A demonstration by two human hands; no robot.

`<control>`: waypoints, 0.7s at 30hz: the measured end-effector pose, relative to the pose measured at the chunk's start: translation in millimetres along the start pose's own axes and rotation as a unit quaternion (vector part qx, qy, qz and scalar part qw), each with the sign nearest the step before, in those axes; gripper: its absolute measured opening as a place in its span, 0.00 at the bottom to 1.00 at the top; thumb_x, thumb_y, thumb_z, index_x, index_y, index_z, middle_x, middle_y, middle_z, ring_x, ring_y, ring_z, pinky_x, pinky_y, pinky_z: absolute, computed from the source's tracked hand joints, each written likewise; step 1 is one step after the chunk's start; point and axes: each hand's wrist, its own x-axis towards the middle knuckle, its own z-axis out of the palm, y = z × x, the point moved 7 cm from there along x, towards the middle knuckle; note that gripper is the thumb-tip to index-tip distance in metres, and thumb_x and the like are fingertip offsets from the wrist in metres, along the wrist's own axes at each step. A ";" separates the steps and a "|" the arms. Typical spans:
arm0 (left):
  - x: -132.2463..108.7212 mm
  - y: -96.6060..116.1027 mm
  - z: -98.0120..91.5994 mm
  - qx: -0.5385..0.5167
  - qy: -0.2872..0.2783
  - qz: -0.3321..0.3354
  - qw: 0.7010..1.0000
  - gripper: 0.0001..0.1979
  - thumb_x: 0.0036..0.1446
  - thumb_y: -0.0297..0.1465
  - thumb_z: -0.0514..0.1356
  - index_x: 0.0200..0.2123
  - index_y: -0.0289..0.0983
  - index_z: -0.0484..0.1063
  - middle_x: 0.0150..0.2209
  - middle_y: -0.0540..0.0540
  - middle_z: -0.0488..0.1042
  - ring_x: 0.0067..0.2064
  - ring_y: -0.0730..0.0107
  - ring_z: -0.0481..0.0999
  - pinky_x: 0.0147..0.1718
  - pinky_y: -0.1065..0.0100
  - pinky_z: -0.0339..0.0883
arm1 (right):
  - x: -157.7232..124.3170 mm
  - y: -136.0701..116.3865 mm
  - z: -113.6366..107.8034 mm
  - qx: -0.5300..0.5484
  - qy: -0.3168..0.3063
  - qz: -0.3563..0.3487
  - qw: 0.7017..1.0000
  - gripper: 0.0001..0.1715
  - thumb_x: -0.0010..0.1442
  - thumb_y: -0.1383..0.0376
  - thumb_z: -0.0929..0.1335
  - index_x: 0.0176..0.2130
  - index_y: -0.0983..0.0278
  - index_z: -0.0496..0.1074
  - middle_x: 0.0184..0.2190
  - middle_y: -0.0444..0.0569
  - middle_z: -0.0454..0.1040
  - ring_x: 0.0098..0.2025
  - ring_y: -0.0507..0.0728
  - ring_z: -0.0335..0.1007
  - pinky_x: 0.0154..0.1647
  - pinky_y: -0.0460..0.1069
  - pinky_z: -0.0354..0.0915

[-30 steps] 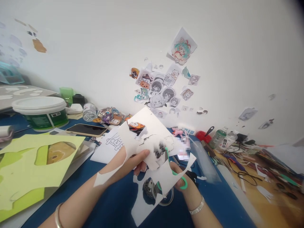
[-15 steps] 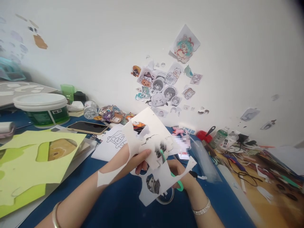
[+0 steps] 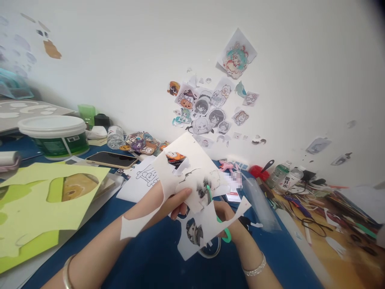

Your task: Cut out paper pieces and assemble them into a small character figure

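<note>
My left hand [image 3: 179,202] pinches a white sheet of paper [image 3: 192,150] with a printed black-and-white drawing, thumb on top and fingers underneath. Cut-out gaps break up the sheet, and one strip of it hangs over my left forearm. My right hand [image 3: 223,212] is closed on green scissors [image 3: 227,236], partly hidden behind the paper. The loop of their handle shows below the hand, while a green blade [image 3: 208,188] rests at the printed dark part of the drawing. Another printed figure [image 3: 194,230] shows at the lower part of the paper.
Yellow-green cut sheets [image 3: 36,216] lie at the left, near a white-lidded tub [image 3: 54,136] and a phone [image 3: 111,159]. A line drawing [image 3: 129,186] lies behind my left arm. Clear plastic [image 3: 261,200], bottles [image 3: 291,178] and piled tools stand right.
The green blade tip has shifted slightly up and right against the drawing. Both hands keep their hold, and the view has tilted a little.
</note>
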 end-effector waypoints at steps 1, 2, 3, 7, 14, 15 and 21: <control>-0.1 0.2 -0.5 0.000 0.002 0.001 1.000 0.22 0.55 0.44 0.51 0.16 0.38 0.65 0.15 0.52 0.65 0.17 0.74 0.63 0.21 0.72 0.62 | -0.1 0.6 -0.9 0.007 0.010 -0.001 1.000 0.16 0.44 0.61 0.70 0.35 0.65 0.75 0.31 0.50 0.75 0.32 0.58 0.69 0.36 0.52 0.66; -0.1 0.3 -1.2 0.000 0.004 0.003 1.000 0.22 0.55 0.44 0.51 0.16 0.38 0.65 0.15 0.52 0.65 0.17 0.75 0.63 0.21 0.72 0.62 | -0.2 1.8 -1.9 0.011 0.019 0.003 1.000 0.16 0.44 0.62 0.70 0.35 0.66 0.75 0.30 0.49 0.75 0.31 0.58 0.68 0.34 0.52 0.66; -0.1 0.4 -1.7 0.003 0.005 0.004 1.000 0.22 0.55 0.44 0.51 0.16 0.38 0.65 0.15 0.52 0.65 0.17 0.75 0.63 0.22 0.72 0.62 | -0.5 3.5 -2.9 0.011 0.028 0.011 1.000 0.15 0.43 0.63 0.70 0.34 0.66 0.75 0.28 0.49 0.74 0.30 0.57 0.68 0.32 0.51 0.66; 0.0 0.0 -4.3 0.025 0.010 0.009 1.000 0.23 0.56 0.45 0.49 0.16 0.38 0.65 0.14 0.51 0.64 0.17 0.74 0.65 0.22 0.72 0.61 | -1.8 9.1 -5.3 -0.017 0.045 0.042 0.998 0.14 0.39 0.67 0.70 0.31 0.67 0.75 0.24 0.46 0.73 0.27 0.55 0.65 0.26 0.48 0.64; 0.0 -0.8 -8.3 0.048 0.017 0.025 0.998 0.23 0.56 0.45 0.49 0.16 0.38 0.65 0.13 0.52 0.63 0.18 0.73 0.66 0.23 0.71 0.62 | -2.7 11.1 -6.0 -0.069 0.047 0.053 0.995 0.11 0.42 0.68 0.70 0.32 0.67 0.74 0.21 0.45 0.71 0.28 0.56 0.67 0.30 0.50 0.66; 0.2 -0.8 -7.9 0.052 0.014 0.022 0.998 0.23 0.56 0.45 0.49 0.16 0.38 0.65 0.13 0.52 0.63 0.18 0.73 0.66 0.23 0.72 0.62 | -2.6 11.2 -6.1 -0.078 0.047 0.053 0.994 0.11 0.43 0.68 0.70 0.31 0.67 0.74 0.21 0.45 0.72 0.28 0.56 0.67 0.30 0.50 0.66; -0.5 -1.7 -0.4 0.034 -0.013 -0.018 0.999 0.21 0.55 0.43 0.51 0.16 0.38 0.64 0.13 0.53 0.62 0.17 0.75 0.62 0.21 0.73 0.60 | -2.5 11.9 -6.7 -0.112 0.054 0.049 0.991 0.06 0.43 0.70 0.69 0.28 0.65 0.73 0.22 0.46 0.72 0.28 0.56 0.67 0.31 0.50 0.67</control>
